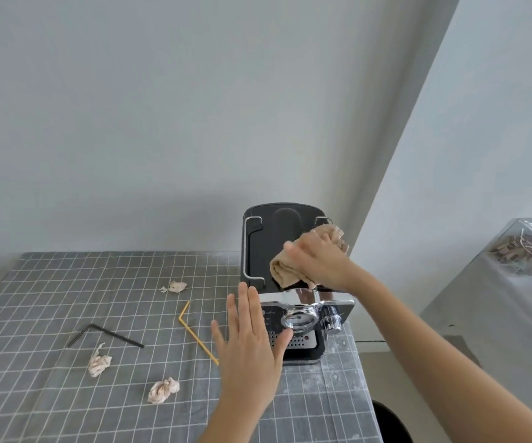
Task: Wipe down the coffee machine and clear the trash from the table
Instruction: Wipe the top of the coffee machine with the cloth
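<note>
A black and chrome coffee machine [263, 244] stands at the table's right edge. My right hand [317, 262] presses a beige cloth [285, 271] onto the machine's black top. My left hand [250, 343] is flat with fingers apart against the machine's left side and holds nothing. Three crumpled paper balls lie on the grey checked tablecloth [50, 289]: one [174, 286] at the back, one [98, 362] to the left, one [162, 390] near the front. A bent yellow straw [194, 330] and a bent black straw [105, 334] lie between them.
The table stands against a pale wall, with its right edge just past the machine. A clear box [526, 247] with scraps sits on a grey surface at the far right. A dark round object [389, 420] shows below the table's right corner.
</note>
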A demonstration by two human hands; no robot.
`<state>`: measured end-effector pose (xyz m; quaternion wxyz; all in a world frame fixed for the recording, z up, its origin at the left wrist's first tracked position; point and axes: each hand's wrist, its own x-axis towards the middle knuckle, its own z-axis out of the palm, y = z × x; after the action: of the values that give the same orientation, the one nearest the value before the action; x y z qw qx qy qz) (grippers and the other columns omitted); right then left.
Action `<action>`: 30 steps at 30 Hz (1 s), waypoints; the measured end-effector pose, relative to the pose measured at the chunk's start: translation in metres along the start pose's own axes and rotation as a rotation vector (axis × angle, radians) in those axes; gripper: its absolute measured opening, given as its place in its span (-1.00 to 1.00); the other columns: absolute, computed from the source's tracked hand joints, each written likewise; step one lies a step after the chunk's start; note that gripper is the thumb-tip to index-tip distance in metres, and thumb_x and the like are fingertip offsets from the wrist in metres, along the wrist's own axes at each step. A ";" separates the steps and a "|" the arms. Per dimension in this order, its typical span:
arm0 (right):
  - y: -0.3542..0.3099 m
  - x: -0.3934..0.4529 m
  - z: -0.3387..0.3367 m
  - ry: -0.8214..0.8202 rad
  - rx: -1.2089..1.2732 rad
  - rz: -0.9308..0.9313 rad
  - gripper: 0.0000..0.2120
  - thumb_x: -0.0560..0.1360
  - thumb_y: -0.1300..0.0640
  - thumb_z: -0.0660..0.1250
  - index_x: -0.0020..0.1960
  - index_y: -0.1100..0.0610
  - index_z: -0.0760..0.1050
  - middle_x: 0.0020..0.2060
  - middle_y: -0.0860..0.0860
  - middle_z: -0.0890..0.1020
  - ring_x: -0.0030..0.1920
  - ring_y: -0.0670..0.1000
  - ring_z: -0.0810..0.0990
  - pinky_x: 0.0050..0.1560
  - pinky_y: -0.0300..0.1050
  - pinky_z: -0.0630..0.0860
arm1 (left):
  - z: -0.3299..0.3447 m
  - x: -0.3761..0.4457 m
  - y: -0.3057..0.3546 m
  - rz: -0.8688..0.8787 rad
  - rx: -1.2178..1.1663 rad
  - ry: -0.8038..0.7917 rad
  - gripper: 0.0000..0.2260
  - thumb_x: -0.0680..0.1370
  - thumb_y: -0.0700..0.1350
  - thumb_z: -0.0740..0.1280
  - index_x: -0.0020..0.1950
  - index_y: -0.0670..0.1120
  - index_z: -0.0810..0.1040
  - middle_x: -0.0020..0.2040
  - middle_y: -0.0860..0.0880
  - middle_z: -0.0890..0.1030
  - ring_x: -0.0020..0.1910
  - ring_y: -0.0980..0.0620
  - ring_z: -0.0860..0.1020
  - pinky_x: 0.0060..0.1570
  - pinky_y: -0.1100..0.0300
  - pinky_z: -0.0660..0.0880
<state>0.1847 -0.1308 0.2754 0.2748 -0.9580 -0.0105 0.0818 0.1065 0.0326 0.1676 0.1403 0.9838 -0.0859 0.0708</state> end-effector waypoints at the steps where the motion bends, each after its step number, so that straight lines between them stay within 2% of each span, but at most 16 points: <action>1: 0.004 0.001 0.013 0.064 -0.073 -0.007 -0.54 0.49 -0.32 0.05 0.00 0.08 0.33 0.05 0.06 0.41 0.20 0.14 0.36 0.33 0.23 0.32 | 0.000 -0.001 0.000 0.001 -0.006 0.000 -0.25 0.55 0.35 -0.06 0.54 -0.17 0.08 0.55 -0.13 0.14 0.47 -0.16 0.25 0.25 -0.27 0.35; 3: 0.011 0.006 0.034 0.158 -0.201 -0.024 -0.29 0.43 -0.41 0.03 0.35 0.09 0.21 0.28 0.15 0.33 0.37 0.18 0.25 0.42 0.20 0.24 | 0.001 -0.001 0.000 -0.003 -0.023 0.001 -0.25 0.55 0.35 -0.08 0.54 -0.16 0.06 0.56 -0.12 0.10 0.49 -0.16 0.21 0.27 -0.27 0.34; 4: 0.014 0.011 0.041 0.175 -0.239 -0.017 -0.19 0.45 -0.41 0.01 0.51 0.08 0.03 0.42 0.24 0.23 0.47 0.22 0.15 0.48 0.21 0.16 | 0.002 -0.002 0.000 -0.005 -0.028 0.002 -0.25 0.55 0.35 -0.09 0.55 -0.16 0.04 0.56 -0.11 0.08 0.50 -0.15 0.19 0.28 -0.26 0.33; 5: 0.013 0.013 0.044 0.179 -0.268 -0.005 -0.16 0.49 -0.39 -0.01 0.57 0.06 -0.16 0.50 0.29 0.12 0.53 0.25 0.04 0.52 0.21 0.08 | 0.002 -0.002 0.000 -0.007 -0.032 0.003 -0.25 0.55 0.36 -0.08 0.55 -0.16 0.03 0.57 -0.11 0.07 0.50 -0.15 0.17 0.29 -0.26 0.32; 7: 0.010 0.019 0.046 0.180 -0.312 0.020 -0.18 0.56 -0.34 -0.02 0.58 0.07 -0.31 0.54 0.34 -0.01 0.56 0.27 -0.07 0.54 0.20 -0.03 | 0.003 -0.003 0.000 -0.004 -0.037 0.008 -0.24 0.55 0.36 -0.07 0.55 -0.15 0.00 0.57 -0.11 0.05 0.51 -0.15 0.15 0.30 -0.25 0.28; 12: 0.001 0.039 0.042 0.150 -0.291 0.085 -0.27 0.64 -0.19 -0.01 0.58 0.17 -0.26 0.54 0.36 -0.06 0.57 0.29 -0.12 0.54 0.18 -0.12 | 0.004 -0.002 0.001 -0.008 -0.045 0.010 -0.23 0.54 0.37 -0.07 0.56 -0.13 -0.04 0.57 -0.10 0.01 0.52 -0.16 0.11 0.32 -0.25 0.25; 19: -0.010 0.045 0.040 0.225 -0.243 0.136 -0.37 0.63 0.14 0.11 0.56 0.30 -0.12 0.50 0.38 0.13 0.54 0.31 0.01 0.53 0.21 -0.01 | 0.005 -0.001 0.003 -0.026 -0.051 -0.018 -0.18 0.51 0.41 -0.06 0.56 -0.14 -0.06 0.57 -0.11 0.02 0.52 -0.15 0.13 0.30 -0.27 0.27; 23: -0.024 0.023 0.052 0.267 -0.303 0.165 -0.32 0.54 0.34 0.16 0.56 0.31 -0.11 0.43 0.41 0.23 0.48 0.37 0.15 0.48 0.25 0.14 | 0.002 -0.002 0.004 -0.021 -0.044 -0.021 -0.15 0.49 0.41 -0.04 0.56 -0.16 -0.03 0.56 -0.12 0.06 0.50 -0.16 0.16 0.29 -0.26 0.30; 28: -0.039 -0.001 0.061 0.306 -0.424 0.188 -0.37 0.58 0.32 0.14 0.56 0.31 -0.08 0.35 0.47 0.33 0.40 0.39 0.30 0.41 0.20 0.31 | -0.001 -0.001 0.005 -0.014 -0.049 -0.023 -0.14 0.47 0.41 -0.04 0.54 -0.19 0.05 0.55 -0.14 0.12 0.49 -0.16 0.21 0.25 -0.27 0.37; 30: -0.035 -0.006 0.052 0.295 -0.396 0.127 -0.38 0.56 0.33 0.15 0.54 0.29 -0.02 0.26 0.40 0.44 0.27 0.33 0.47 0.22 0.08 0.47 | -0.001 0.000 0.004 -0.010 -0.049 -0.017 -0.15 0.47 0.41 -0.04 0.54 -0.19 0.05 0.55 -0.14 0.12 0.48 -0.16 0.22 0.23 -0.27 0.38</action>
<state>0.1716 -0.0741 0.2516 0.0747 -0.9934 0.0739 -0.0457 0.1053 0.0293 0.1693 0.1638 0.9811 -0.0840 0.0595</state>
